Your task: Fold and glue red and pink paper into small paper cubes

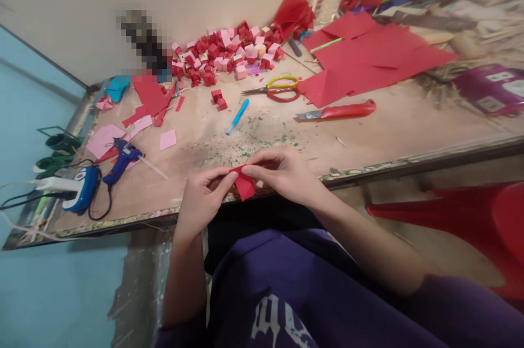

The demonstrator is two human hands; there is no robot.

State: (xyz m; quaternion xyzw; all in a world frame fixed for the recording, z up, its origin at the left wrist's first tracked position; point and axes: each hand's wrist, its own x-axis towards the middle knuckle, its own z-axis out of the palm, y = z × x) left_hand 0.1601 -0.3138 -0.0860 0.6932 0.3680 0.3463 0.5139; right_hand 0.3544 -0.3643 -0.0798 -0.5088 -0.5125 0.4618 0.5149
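A small strip of red paper (245, 187) is held between both hands at the table's front edge. My left hand (204, 195) pinches its left side with thumb and fingers, and my right hand (284, 173) pinches the upper right side. The paper's lower end hangs down between the thumbs. Beyond the hands lie a blue pen-like tool (238, 117), yellow-and-red-handled scissors (278, 89) and a red utility knife (338, 111). A small red folded paper piece (219, 99) sits apart from the large pile of red and pink paper cubes (225, 53).
Large red paper sheets (368, 58) spread at the right, near a purple package (491, 88). At the left are a blue glue gun (123, 159), a blue power strip (83, 188) with cords, and pink paper (105, 139). A red chair (462, 211) stands at the right.
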